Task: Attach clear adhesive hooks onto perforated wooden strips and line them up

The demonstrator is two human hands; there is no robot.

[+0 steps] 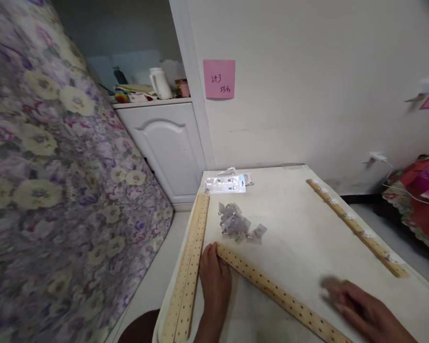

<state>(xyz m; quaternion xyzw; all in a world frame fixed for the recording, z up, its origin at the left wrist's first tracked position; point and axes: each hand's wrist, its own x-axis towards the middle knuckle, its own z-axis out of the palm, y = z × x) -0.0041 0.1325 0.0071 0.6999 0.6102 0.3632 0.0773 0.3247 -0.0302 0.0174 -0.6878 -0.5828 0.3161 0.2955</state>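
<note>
My left hand (pixel 215 278) is closed on the near-left end of a wooden strip with rows of holes (pixel 268 285), which lies slanted across the table. Over the table to the right, my right hand (pixel 366 307) is blurred by motion. Its fingers are pinched, with a small greyish smear at their tips that I cannot make out. Beyond the strip is a pile of small clear square pieces with metal hooks (pixel 234 223). Two more perforated wooden strips (pixel 189 269) lie side by side, left of my left hand.
Along the table's right edge lies a wooden strip with several clear pieces on it (pixel 353 224). Clear plastic packs (pixel 225 184) are at the back of the white table (pixel 282 195). A floral curtain (pixel 75 190) hangs at left, beside a white cabinet (pixel 168 147).
</note>
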